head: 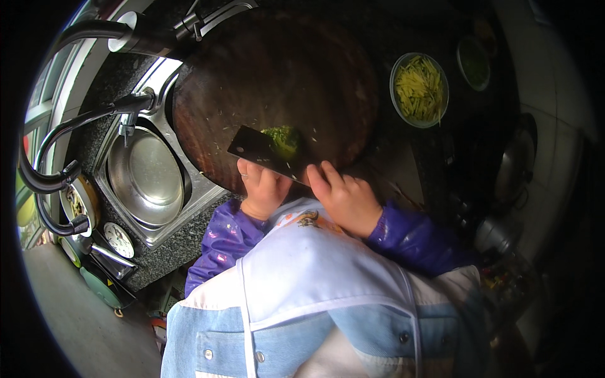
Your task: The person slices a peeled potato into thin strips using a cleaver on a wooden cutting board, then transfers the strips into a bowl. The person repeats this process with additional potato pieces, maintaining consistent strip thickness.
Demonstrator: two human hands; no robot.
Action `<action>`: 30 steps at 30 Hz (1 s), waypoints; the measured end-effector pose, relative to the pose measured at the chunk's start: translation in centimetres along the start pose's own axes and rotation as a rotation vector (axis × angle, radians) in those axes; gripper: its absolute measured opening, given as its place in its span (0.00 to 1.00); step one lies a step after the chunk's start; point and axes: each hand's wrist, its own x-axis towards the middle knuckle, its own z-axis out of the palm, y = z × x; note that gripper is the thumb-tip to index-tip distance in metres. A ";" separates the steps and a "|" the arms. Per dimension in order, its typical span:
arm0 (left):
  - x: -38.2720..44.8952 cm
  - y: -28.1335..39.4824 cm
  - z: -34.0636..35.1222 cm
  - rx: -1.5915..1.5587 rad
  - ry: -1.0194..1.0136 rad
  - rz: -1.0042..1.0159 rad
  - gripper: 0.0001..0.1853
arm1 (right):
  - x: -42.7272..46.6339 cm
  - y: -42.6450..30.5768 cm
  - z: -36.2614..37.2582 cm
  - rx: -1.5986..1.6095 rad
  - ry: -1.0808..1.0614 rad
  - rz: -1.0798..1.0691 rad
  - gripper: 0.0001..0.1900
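Observation:
A dark cleaver (257,147) lies slantwise over the near part of a large round wooden chopping board (283,71). My right hand (347,198) is closed around its handle, which the fingers mostly hide. At the blade's near edge, by the end with the hole, my left hand (264,186) has its curled fingers on the metal; the tips are partly hidden. Just beyond the blade sits a small heap of finely chopped green vegetable (283,138), partly covered by the cleaver. Small pale bits are scattered over the board around it.
Left of the board is a steel sink (160,231) with a metal basin (146,175) inside, below a black-and-chrome faucet (132,101). A bowl of yellow-green strips (420,90) stands at the right, with a smaller bowl (474,64) beyond. A patterned dish (118,240) lies near the sink.

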 end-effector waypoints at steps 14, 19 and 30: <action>-0.6 -0.5 0.1 0.102 -0.009 0.053 0.18 | -1.4 0.1 -1.9 0.185 0.053 -0.003 0.21; -2.5 -1.2 1.3 -0.371 -0.069 -0.275 0.18 | -1.5 -0.6 -2.8 0.088 0.011 -0.014 0.21; -0.7 -0.8 0.4 -0.017 0.024 0.041 0.12 | -0.9 1.4 -0.1 0.221 0.066 0.047 0.19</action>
